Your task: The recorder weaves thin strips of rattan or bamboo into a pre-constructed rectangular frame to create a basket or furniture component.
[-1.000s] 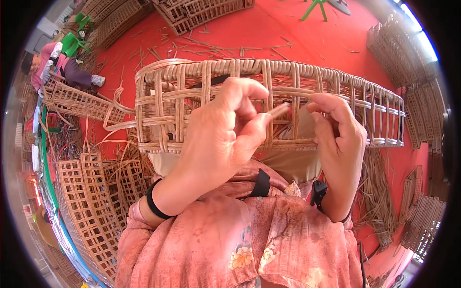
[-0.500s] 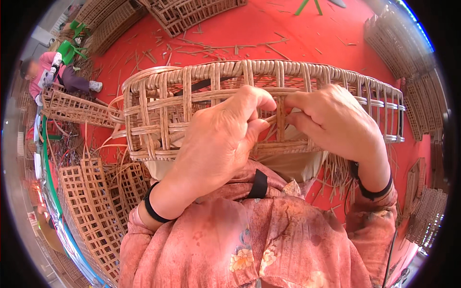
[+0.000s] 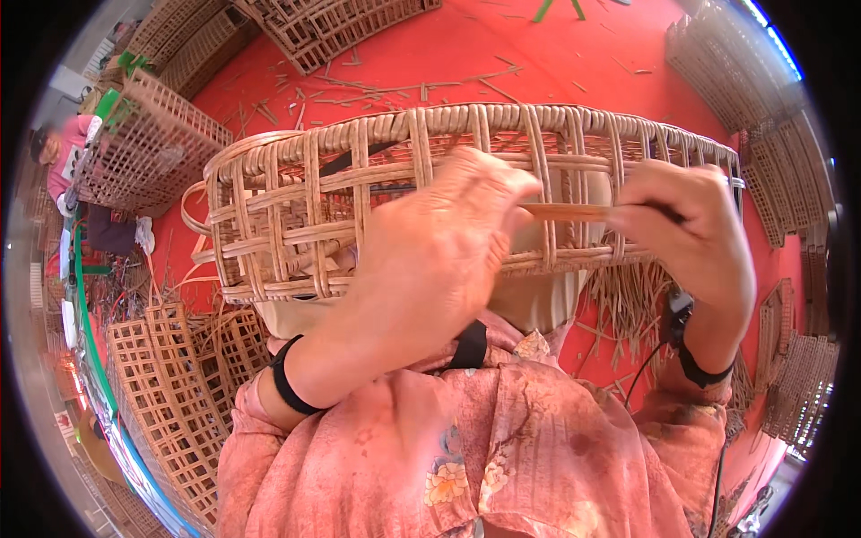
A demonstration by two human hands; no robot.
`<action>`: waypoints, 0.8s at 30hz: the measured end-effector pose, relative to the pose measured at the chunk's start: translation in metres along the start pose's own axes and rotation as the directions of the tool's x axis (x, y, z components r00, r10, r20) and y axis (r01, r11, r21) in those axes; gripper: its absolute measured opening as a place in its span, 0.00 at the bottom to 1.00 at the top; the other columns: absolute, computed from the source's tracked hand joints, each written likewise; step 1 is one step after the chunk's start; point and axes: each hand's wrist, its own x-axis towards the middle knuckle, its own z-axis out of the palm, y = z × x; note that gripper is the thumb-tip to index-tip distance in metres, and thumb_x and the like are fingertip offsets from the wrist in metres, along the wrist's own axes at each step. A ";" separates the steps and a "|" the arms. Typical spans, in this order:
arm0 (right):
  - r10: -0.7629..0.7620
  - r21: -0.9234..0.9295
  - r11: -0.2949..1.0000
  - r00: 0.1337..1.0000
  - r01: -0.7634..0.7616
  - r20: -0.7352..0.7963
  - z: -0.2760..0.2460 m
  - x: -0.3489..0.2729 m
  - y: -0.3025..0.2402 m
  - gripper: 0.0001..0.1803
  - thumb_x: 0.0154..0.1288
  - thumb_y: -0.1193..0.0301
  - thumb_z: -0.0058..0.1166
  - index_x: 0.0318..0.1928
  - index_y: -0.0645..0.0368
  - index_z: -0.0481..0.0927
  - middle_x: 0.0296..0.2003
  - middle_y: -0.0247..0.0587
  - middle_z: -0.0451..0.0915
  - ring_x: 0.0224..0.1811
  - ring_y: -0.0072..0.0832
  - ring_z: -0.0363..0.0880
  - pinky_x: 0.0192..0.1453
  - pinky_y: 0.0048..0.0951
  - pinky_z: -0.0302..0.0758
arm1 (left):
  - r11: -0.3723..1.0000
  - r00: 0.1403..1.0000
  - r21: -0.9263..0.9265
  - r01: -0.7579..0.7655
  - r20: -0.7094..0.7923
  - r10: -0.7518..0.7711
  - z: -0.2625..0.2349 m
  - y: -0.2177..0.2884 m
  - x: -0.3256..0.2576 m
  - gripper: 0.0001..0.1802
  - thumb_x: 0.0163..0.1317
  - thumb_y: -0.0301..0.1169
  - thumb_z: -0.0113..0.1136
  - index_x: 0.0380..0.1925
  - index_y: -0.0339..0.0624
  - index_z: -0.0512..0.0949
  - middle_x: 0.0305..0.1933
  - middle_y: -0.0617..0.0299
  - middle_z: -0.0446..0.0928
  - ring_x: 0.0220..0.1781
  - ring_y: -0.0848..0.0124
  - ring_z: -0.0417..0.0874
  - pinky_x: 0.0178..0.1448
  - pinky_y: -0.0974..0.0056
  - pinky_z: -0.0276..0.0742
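Observation:
A long brown woven basket [image 3: 327,235] with an open lattice side and a coil-wrapped rim lies across in front of my lap. Between my hands a flat brown weaving strip [image 3: 567,212] is stretched level across the lattice. My left hand [image 3: 439,242] is closed at the strip's left end, against the basket's side; its fingertips are partly hidden behind the back of the hand. My right hand [image 3: 695,224] pinches the strip's other end between thumb and fingers, near the right part of the basket. Both hands are somewhat blurred.
Several lattice panels [image 3: 170,386] lean at the left. Beyond them a person [image 3: 65,160] in pink handles a woven basket [image 3: 152,143]. Cut strips [image 3: 421,88] litter the red floor, with more [image 3: 623,300] below my right hand. Stacked woven pieces [image 3: 731,81] stand at the right.
My right hand has moved right, away from my left hand, drawing the strip out level between them. The basket has shifted slightly left. The person at the left has raised a basket.

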 end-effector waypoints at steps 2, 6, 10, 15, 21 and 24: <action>0.016 0.010 1.000 1.000 -0.016 0.000 -0.012 -0.013 -0.001 0.08 0.63 0.74 0.62 0.29 0.63 0.80 0.18 0.32 0.73 0.19 0.15 0.68 0.24 0.23 0.65 | 0.993 0.997 -0.107 -0.050 0.061 0.057 0.015 0.003 0.002 0.08 0.67 0.29 0.64 0.45 0.40 0.81 0.39 0.58 0.80 0.34 0.69 0.83 0.36 0.66 0.78; 0.114 0.049 0.992 0.993 -0.112 -0.041 -0.005 -0.017 0.012 0.07 0.67 0.73 0.59 0.35 0.64 0.83 0.19 0.35 0.75 0.20 0.17 0.71 0.25 0.24 0.68 | 0.870 0.953 -0.394 0.295 0.180 -0.242 0.016 0.014 0.008 0.08 0.67 0.26 0.64 0.46 0.41 0.79 0.26 0.70 0.77 0.27 0.85 0.74 0.31 0.76 0.69; 0.096 -0.098 0.990 0.995 -0.098 -0.022 0.007 -0.012 0.024 0.10 0.66 0.76 0.53 0.44 0.67 0.83 0.25 0.39 0.80 0.21 0.22 0.77 0.28 0.27 0.73 | 0.891 0.930 -0.267 0.367 0.092 -0.355 0.009 0.027 0.004 0.13 0.64 0.20 0.61 0.48 0.40 0.75 0.24 0.75 0.71 0.24 0.90 0.64 0.28 0.78 0.58; 0.134 -0.283 0.953 0.989 -0.111 0.064 0.007 -0.004 0.016 0.15 0.60 0.73 0.49 0.44 0.65 0.84 0.29 0.56 0.82 0.34 0.52 0.83 0.43 0.46 0.79 | 0.851 0.899 -0.291 0.437 0.170 -0.403 0.007 0.026 0.005 0.12 0.64 0.22 0.63 0.47 0.41 0.75 0.24 0.75 0.72 0.25 0.89 0.65 0.29 0.78 0.59; 0.085 -0.338 0.941 0.987 -0.033 0.140 0.007 0.003 0.023 0.14 0.61 0.71 0.50 0.42 0.65 0.83 0.27 0.57 0.81 0.33 0.54 0.82 0.41 0.49 0.78 | 0.888 0.906 -0.222 0.403 0.235 -0.352 0.017 0.017 0.010 0.11 0.66 0.21 0.63 0.47 0.40 0.75 0.26 0.71 0.74 0.27 0.85 0.72 0.32 0.74 0.69; 0.140 -0.329 0.943 0.963 -0.058 0.232 0.001 0.008 0.021 0.12 0.63 0.68 0.54 0.40 0.64 0.84 0.25 0.55 0.80 0.30 0.52 0.82 0.38 0.46 0.78 | 0.930 0.937 -0.182 0.318 0.209 -0.280 0.021 0.020 0.011 0.12 0.65 0.20 0.64 0.47 0.40 0.75 0.27 0.67 0.75 0.29 0.80 0.77 0.34 0.71 0.74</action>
